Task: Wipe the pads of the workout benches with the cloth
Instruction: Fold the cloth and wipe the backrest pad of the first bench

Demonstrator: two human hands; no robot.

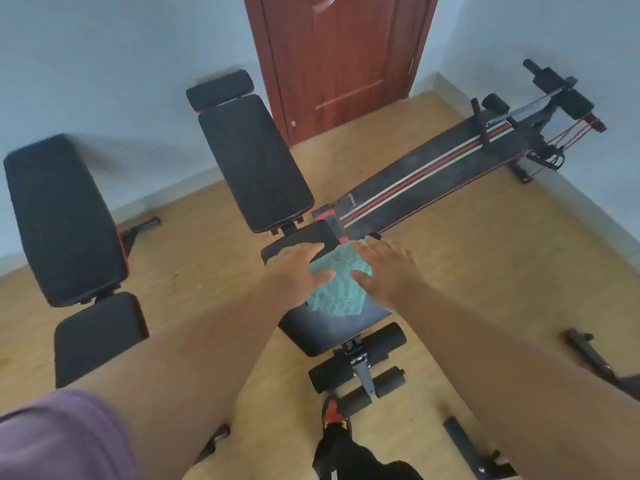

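Item, cloth (341, 282): we judge it soft, light, apt to bunch; lies on seat pad (322, 323) at six o'clock of the backrest (252, 161), pressed under flat, spread fingers of left hand (298, 268) and right hand (384, 268); best held by flat palms.

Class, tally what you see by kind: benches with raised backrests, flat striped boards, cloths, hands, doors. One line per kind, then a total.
Benches with raised backrests: 2 (left bench, middle bench)
Striped boards: 1 (board)
Cloths: 1 (cloth)
Hands: 2 (left hand, right hand)
Doors: 1 (door)
Total: 7

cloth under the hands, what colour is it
Teal green, a mottled fuzzy texture; the cloth shows in the head view.
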